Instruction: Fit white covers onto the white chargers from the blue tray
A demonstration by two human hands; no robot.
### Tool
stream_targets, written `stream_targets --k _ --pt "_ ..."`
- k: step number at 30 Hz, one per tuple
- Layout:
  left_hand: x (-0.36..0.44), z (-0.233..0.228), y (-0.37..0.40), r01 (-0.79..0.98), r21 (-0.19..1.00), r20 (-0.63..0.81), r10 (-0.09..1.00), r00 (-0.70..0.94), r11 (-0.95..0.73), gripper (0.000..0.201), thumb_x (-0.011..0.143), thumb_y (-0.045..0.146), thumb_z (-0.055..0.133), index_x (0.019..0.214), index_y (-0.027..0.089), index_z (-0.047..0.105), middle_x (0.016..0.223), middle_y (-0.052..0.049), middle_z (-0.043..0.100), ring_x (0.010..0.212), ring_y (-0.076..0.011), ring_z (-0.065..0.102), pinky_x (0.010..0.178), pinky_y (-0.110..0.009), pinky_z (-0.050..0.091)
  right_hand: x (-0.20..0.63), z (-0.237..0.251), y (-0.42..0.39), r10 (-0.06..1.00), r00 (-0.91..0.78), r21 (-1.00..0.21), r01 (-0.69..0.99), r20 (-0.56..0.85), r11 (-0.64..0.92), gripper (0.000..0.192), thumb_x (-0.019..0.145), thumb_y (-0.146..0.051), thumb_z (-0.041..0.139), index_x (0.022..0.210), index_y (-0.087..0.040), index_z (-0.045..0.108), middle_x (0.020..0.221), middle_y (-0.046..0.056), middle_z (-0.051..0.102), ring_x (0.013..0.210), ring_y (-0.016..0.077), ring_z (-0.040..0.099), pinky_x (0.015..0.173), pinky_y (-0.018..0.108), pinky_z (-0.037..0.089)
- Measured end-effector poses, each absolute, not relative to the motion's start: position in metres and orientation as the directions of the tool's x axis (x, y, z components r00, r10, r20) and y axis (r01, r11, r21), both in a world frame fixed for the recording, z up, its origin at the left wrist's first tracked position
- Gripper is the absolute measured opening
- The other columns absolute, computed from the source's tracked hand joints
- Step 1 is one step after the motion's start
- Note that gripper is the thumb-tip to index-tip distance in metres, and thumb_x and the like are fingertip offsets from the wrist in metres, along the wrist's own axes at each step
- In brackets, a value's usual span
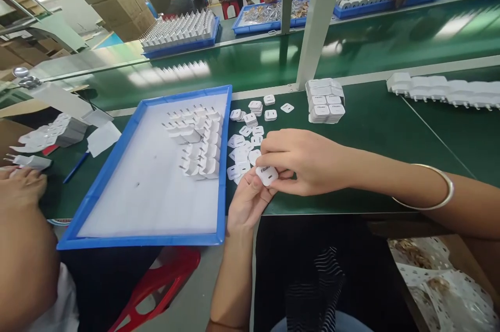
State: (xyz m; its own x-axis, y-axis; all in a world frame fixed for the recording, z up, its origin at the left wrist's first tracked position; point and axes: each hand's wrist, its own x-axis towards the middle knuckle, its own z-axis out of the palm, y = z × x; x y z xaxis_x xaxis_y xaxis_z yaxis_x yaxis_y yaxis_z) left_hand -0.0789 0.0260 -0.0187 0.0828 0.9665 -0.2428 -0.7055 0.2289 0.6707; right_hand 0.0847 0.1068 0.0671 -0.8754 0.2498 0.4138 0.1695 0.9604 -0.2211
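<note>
My left hand [247, 203] and my right hand [302, 161] meet over the front edge of the green table, both gripping one small white charger plug [267, 175]. Its flat printed face points up. Just beyond my fingers lies a loose scatter of white plugs [244, 147]. A blue tray [117, 163] with a white liner sits to the left, and several white plugs [199, 139] stand in rows in its far right corner. A silver bangle circles my right wrist.
A stack of white plugs [325, 100] stands behind the scatter, and a row of chargers [441, 90] lies at far right. A co-worker's arm [23, 228] is at left beside more plugs [47, 134]. People work at blue trays [179, 30] across the belt. A white post [318, 20] rises mid-table.
</note>
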Motion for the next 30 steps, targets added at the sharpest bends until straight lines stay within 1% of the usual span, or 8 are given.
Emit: stream_targets --k 6,11,15,17,19,23,27,30 --pt "-0.081 -0.017 0.028 -0.698 0.679 -0.248 0.966 0.075 0.228 0.044 0.065 0.032 0.091 0.103 0.02 0.073 0.095 -0.004 0.076 0.123 -0.0305 0.065 0.105 -0.039 0.053 0.088 0.07 0.108 0.201 -0.897 -0.183 0.138 0.393 0.973 0.019 0.095 -0.022 0.055 0.094 -0.011 0.07 0.088 0.009 0.065 0.081 0.0198 0.052 0.071 0.033 0.039" --pt "-0.081 -0.012 0.03 -0.71 0.655 -0.23 0.963 0.139 0.259 0.047 0.058 0.038 0.093 0.095 0.016 0.074 0.082 -0.004 0.074 0.109 -0.0294 0.07 0.093 -0.035 0.057 0.086 0.067 0.101 0.163 -0.885 -0.111 0.127 0.435 0.986 0.022 0.096 -0.021 0.053 0.099 -0.01 0.071 0.091 0.01 0.067 0.082 0.0203 0.053 0.071 0.034 0.038" --pt "-0.078 -0.014 0.03 -0.718 0.656 -0.183 0.972 0.146 0.232 0.05 0.064 0.045 0.091 0.102 0.017 0.074 0.097 -0.007 0.075 0.12 -0.0321 0.066 0.106 -0.043 0.052 0.091 0.076 0.108 0.166 -0.915 -0.113 0.133 0.369 0.985 0.023 0.096 -0.024 0.053 0.101 -0.011 0.071 0.093 0.01 0.066 0.086 0.0208 0.056 0.073 0.035 0.042" --pt "-0.077 -0.015 0.031 -0.727 0.651 -0.143 0.976 0.165 0.218 0.06 0.069 0.052 0.087 0.116 0.017 0.072 0.12 -0.011 0.072 0.126 -0.0337 0.062 0.112 -0.048 0.047 0.097 0.087 0.13 0.253 -0.915 -0.173 0.207 0.313 0.963 0.023 0.095 -0.028 0.057 0.101 -0.012 0.072 0.094 0.008 0.066 0.088 0.0198 0.058 0.075 0.033 0.044" --pt "-0.077 -0.015 0.031 -0.725 0.654 -0.111 0.975 0.19 0.216 0.07 0.071 0.056 0.084 0.127 0.017 0.068 0.136 -0.014 0.064 0.13 -0.0346 0.059 0.114 -0.049 0.046 0.102 0.098 0.166 0.431 -0.865 -0.198 0.39 0.258 0.899 0.027 0.092 -0.035 0.062 0.099 -0.012 0.074 0.094 0.006 0.065 0.088 0.0188 0.06 0.076 0.032 0.045" --pt "-0.078 -0.013 0.032 -0.701 0.679 -0.087 0.972 0.217 0.217 0.068 0.074 0.048 0.084 0.131 0.018 0.066 0.134 -0.014 0.065 0.129 -0.0343 0.06 0.113 -0.046 0.046 0.1 0.102 0.245 0.739 -0.666 -0.067 0.737 0.099 0.673 0.033 0.085 -0.037 0.073 0.099 -0.008 0.076 0.095 0.009 0.069 0.089 0.0233 0.064 0.077 0.035 0.046" --pt "-0.08 -0.014 0.031 -0.702 0.68 -0.075 0.972 0.221 0.212 0.059 0.076 0.04 0.083 0.129 0.018 0.068 0.126 -0.012 0.068 0.122 -0.031 0.063 0.109 -0.043 0.049 0.089 0.082 0.287 0.831 -0.547 0.051 0.831 -0.102 0.553 0.035 0.081 -0.029 0.078 0.108 -0.006 0.077 0.103 0.014 0.073 0.096 0.0309 0.069 0.077 0.037 0.05" --pt "-0.081 -0.015 0.03 -0.708 0.671 -0.062 0.969 0.239 0.217 0.057 0.078 0.038 0.082 0.129 0.019 0.068 0.122 -0.01 0.068 0.12 -0.0288 0.064 0.105 -0.04 0.052 0.087 0.069 0.298 0.838 -0.519 0.055 0.844 -0.166 0.534 0.044 0.081 -0.031 0.077 0.118 -0.007 0.074 0.115 0.016 0.072 0.105 0.0331 0.069 0.079 0.036 0.051"
